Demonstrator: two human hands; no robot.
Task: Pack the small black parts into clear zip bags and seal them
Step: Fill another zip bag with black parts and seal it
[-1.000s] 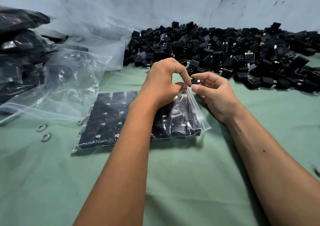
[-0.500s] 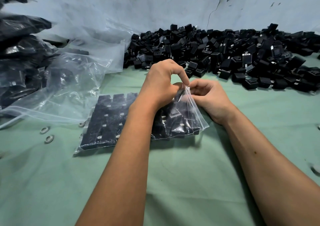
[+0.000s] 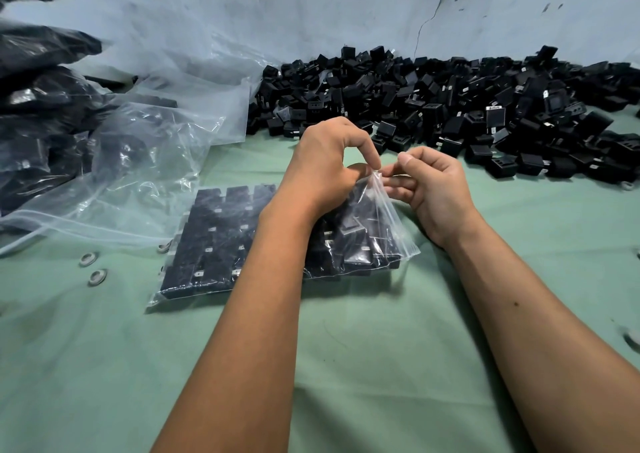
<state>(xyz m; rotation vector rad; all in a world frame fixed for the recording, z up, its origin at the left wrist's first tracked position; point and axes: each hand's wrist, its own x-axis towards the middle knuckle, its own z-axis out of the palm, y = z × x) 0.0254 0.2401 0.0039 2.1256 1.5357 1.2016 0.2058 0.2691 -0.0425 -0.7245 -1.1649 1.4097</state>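
A clear zip bag [image 3: 214,244] filled with rows of small black parts lies flat on the green cloth [image 3: 346,366] in the middle. Its right, open end is lifted up. My left hand [image 3: 329,165] pinches that raised edge between thumb and forefinger. My right hand [image 3: 429,182] pinches the same edge from the right, fingertips almost meeting the left hand's. A big loose pile of black parts [image 3: 467,113] stretches along the wall behind both hands.
Empty clear bags [image 3: 156,147] are heaped at the left, with filled bags of black parts [image 3: 38,106] stacked behind them. Two metal eyelets [image 3: 91,267] sit in the cloth left of the bag. A grey wall closes the back.
My right hand has shifted from beside the bag's mouth to pinching its top edge close to the left fingertips. The bag's raised end stands a little higher and more drawn out.
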